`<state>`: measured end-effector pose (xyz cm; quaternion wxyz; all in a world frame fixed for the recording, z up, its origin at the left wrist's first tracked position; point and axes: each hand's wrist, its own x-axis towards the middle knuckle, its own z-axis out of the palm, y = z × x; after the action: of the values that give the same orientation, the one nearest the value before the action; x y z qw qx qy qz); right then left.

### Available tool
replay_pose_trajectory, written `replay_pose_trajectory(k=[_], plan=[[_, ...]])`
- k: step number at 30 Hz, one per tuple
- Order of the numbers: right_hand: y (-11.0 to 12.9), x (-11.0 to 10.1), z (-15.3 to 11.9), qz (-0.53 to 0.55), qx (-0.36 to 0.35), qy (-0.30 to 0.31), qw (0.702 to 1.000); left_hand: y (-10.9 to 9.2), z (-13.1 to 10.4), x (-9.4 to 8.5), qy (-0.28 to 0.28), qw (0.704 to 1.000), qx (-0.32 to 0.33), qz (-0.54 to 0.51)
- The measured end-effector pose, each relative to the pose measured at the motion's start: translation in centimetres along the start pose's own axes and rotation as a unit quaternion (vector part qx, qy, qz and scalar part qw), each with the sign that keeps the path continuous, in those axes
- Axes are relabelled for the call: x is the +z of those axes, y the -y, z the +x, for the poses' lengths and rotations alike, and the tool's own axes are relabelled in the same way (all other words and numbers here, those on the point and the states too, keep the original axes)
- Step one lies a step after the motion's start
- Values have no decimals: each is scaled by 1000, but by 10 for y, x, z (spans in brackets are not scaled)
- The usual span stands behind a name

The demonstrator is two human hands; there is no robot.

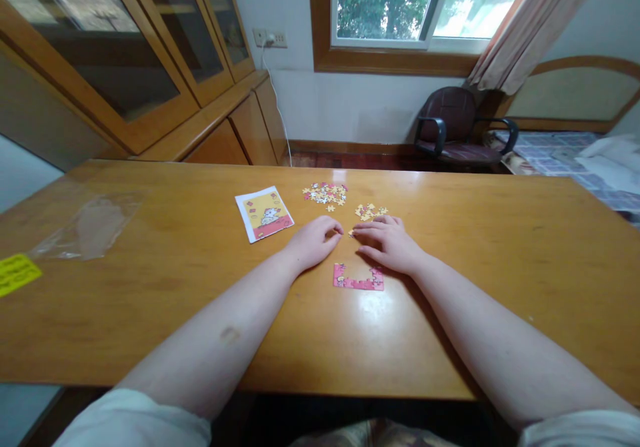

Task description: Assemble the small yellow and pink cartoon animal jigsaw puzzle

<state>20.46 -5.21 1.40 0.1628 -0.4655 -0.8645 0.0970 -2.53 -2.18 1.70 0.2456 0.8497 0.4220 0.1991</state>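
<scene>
My left hand (317,241) rests over the middle of the table, fingers curled and tips close together; whatever they hold, if anything, is hidden. Opposite it, my right hand (389,243) lies with fingers stretched out and thumb apart. Its fingertips touch a small pale-yellow puzzle piece (351,233) on the tabletop. Below both hands sits a partly joined jigsaw puzzle (358,285), a pink bottom edge with short sides rising left and right. Beyond the hands are a larger heap of loose puzzle pieces (326,194) and a smaller group of mostly yellow pieces (370,212).
A picture card (265,214) with a yellow and pink cartoon lies left of my left hand. Farther left are a clear plastic bag (93,225) and a yellow label (19,273). The wooden table (175,300) has a glass-door cabinet behind it and a chair (453,127) beyond.
</scene>
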Motion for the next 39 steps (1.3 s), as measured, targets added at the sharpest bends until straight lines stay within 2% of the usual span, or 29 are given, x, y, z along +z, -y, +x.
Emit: replay_pose_trajectory(k=[3, 7, 9, 13, 15, 18, 23, 28, 30, 39], plan=[[-1, 1, 0, -9, 39, -42, 998, 0, -1, 1, 24, 998, 57, 21], [-1, 1, 1, -20, 73, -62, 995, -1, -1, 3, 40, 994, 60, 78], [0, 1, 1, -16, 58, -50, 997, -3, -1, 4, 32, 994, 51, 97], [2, 2, 2, 2, -24, 25, 999, -3, -1, 4, 20, 995, 44, 83], [2, 2, 2, 1, -20, 32, 999, 0, 0, 4, 11, 998, 42, 55], [-2, 1, 1, -11, 12, 4, 1000, 6, 1, 3, -19, 999, 26, 11], [-8, 2, -1, -15, 21, -32, 999, 11, 3, 3, -59, 997, -39, -30], [-13, 7, -1, -27, 88, -111, 989, 11, 2, 3, -64, 995, -53, -50], [-13, 8, -1, -31, 98, -121, 987, 10, 2, 3, -58, 996, -49, -50], [-3, 5, 0, -36, 18, -26, 999, 10, 2, 5, -54, 997, -34, -33]])
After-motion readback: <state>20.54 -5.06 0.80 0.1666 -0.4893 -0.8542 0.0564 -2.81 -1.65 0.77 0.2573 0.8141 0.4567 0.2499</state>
